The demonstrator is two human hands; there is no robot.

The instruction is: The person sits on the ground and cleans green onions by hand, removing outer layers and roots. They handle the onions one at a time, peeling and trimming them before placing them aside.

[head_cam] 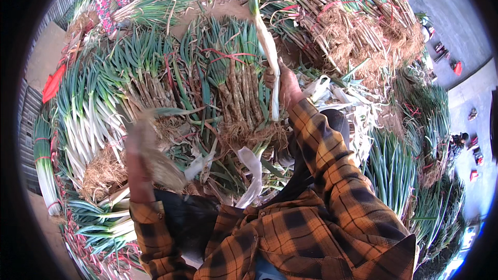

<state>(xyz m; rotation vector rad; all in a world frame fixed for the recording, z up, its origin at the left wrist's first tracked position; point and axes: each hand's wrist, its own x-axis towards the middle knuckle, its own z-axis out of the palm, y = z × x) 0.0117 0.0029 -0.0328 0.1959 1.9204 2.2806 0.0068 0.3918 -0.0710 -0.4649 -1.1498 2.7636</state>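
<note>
My right hand (288,83) grips a long green onion (266,41) by its pale stalk. The onion stands nearly upright in the view, green tip at the top edge and white lower end over a bundle. On the other side my left hand (141,140) is blurred by motion. A loose, brownish outer leaf (168,171) trails from it, with a greenish strip reaching right. Between the hands lies an unpeeled onion bundle (239,93), brown-stalked, bound with red tie and with its roots towards me. Peeled white skins (251,171) lie before my lap.
Clean white-stalked onions (89,120) are piled at left, beside a tied bundle (42,163). More unpeeled bundles (338,19) are heaped at upper right. Discarded skins (362,112) lie beside my right knee. A person's flowered trousers (104,2) show at upper left.
</note>
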